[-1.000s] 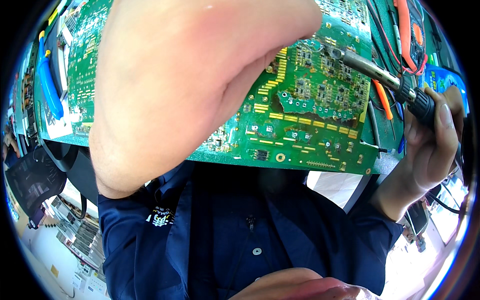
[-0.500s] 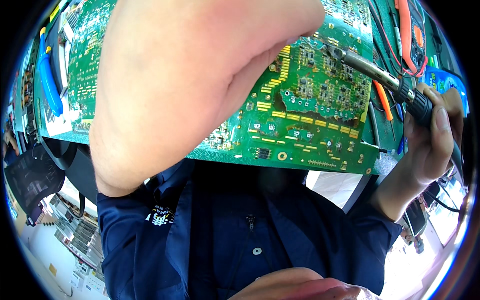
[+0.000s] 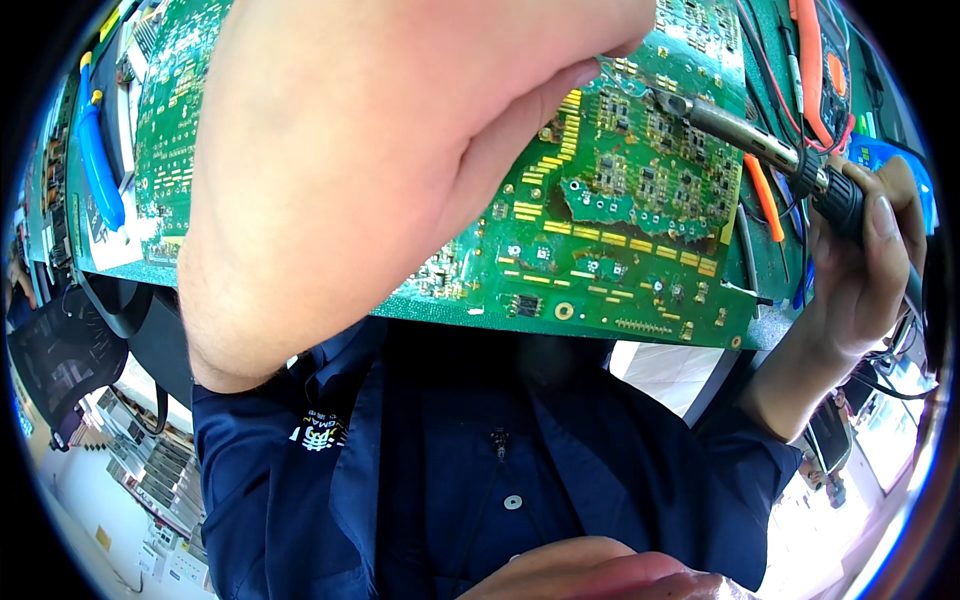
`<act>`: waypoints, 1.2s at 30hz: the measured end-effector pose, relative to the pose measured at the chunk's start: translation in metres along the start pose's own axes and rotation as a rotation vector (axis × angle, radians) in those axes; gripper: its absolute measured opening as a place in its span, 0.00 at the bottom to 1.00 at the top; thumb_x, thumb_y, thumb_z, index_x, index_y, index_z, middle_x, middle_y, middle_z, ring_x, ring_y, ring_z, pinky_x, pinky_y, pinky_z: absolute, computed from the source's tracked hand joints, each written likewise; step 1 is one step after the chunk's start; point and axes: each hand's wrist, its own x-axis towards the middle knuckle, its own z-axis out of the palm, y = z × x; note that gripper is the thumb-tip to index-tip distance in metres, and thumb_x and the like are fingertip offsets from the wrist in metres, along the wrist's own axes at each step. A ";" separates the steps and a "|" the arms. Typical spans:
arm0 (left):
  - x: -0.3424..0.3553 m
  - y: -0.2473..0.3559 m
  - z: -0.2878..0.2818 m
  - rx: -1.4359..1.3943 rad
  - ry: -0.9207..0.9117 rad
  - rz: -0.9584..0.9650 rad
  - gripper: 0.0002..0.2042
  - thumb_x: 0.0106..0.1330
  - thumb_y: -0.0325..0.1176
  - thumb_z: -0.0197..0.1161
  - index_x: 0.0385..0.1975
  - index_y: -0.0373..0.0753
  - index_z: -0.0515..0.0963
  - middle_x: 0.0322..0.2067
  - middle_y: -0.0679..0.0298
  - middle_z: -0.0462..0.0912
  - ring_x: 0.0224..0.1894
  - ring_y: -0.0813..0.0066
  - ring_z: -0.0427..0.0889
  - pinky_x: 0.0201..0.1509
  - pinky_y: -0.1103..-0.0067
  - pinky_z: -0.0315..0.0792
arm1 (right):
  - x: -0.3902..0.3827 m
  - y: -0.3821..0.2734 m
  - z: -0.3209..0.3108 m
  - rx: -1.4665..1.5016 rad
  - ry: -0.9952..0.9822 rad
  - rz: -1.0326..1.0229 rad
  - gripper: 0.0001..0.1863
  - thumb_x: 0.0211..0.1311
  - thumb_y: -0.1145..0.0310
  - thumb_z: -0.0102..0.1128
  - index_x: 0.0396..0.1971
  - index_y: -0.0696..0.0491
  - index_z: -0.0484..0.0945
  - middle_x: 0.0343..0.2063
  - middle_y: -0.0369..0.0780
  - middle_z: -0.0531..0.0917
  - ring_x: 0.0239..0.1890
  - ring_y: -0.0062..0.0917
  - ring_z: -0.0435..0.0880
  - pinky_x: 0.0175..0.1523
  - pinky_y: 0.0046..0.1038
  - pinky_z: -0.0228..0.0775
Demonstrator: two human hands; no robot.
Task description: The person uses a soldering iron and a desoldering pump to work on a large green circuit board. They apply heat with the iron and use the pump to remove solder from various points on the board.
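Note:
A large green circuit board (image 3: 600, 325), dense with small parts and gold pads, lies on the bench before me. My right hand (image 3: 865, 265) grips the dark handle of a soldering iron (image 3: 750, 142), whose metal barrel points left across the board. Its tip is near the board's upper part, close to the left fingers; whether it touches is hard to see. My left forearm covers much of the board, and my left hand (image 3: 590, 40) is bent over its upper area. Thumb and fingers are drawn together, with anything between them hidden.
Blue-handled pliers (image 3: 100, 165) lie left of the board. On the right are an orange-and-black multimeter (image 3: 836, 80) with leads, an orange-handled screwdriver (image 3: 765, 200) and a blue package (image 3: 890, 160). A dark mesh chair (image 3: 70, 350) stands at the left.
My left thumb and fingers have shifted slightly, and more of the thumb tip shows. The soldering iron stays almost in place, with the right hand slightly lowered.

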 end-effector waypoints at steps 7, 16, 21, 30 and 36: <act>0.001 0.000 0.000 0.002 0.004 0.002 0.03 0.52 0.22 0.52 0.26 0.34 0.72 0.24 0.55 0.73 0.29 0.54 0.73 0.32 0.69 0.67 | 0.006 0.004 -0.001 0.032 -0.032 -0.002 0.20 0.55 0.62 0.49 0.33 0.68 0.72 0.19 0.37 0.66 0.12 0.14 0.67 0.22 0.13 0.59; 0.001 -0.001 -0.003 0.011 0.015 0.006 0.03 0.52 0.22 0.52 0.26 0.34 0.72 0.24 0.55 0.73 0.29 0.54 0.73 0.32 0.69 0.67 | 0.009 0.010 -0.006 0.054 -0.109 -0.001 0.20 0.56 0.60 0.47 0.33 0.67 0.72 0.19 0.36 0.66 0.13 0.13 0.67 0.21 0.13 0.57; -0.001 -0.001 -0.005 0.019 0.028 0.003 0.03 0.52 0.22 0.52 0.26 0.34 0.72 0.23 0.55 0.73 0.29 0.54 0.73 0.32 0.69 0.67 | 0.013 0.014 -0.011 0.121 -0.176 0.051 0.19 0.57 0.61 0.46 0.33 0.65 0.72 0.18 0.36 0.66 0.14 0.13 0.65 0.22 0.13 0.56; 0.003 -0.001 -0.013 0.033 0.034 0.000 0.03 0.52 0.22 0.51 0.26 0.34 0.72 0.23 0.54 0.72 0.29 0.54 0.73 0.32 0.69 0.67 | 0.011 0.007 -0.008 0.093 -0.180 0.047 0.17 0.58 0.61 0.47 0.31 0.62 0.72 0.16 0.35 0.67 0.15 0.12 0.65 0.25 0.13 0.57; 0.017 0.000 -0.020 0.089 0.043 -0.003 0.03 0.52 0.21 0.51 0.26 0.34 0.71 0.23 0.54 0.72 0.29 0.54 0.73 0.32 0.69 0.67 | 0.015 0.005 -0.004 0.149 -0.201 -0.003 0.14 0.58 0.62 0.50 0.28 0.60 0.72 0.14 0.34 0.68 0.17 0.12 0.66 0.29 0.14 0.59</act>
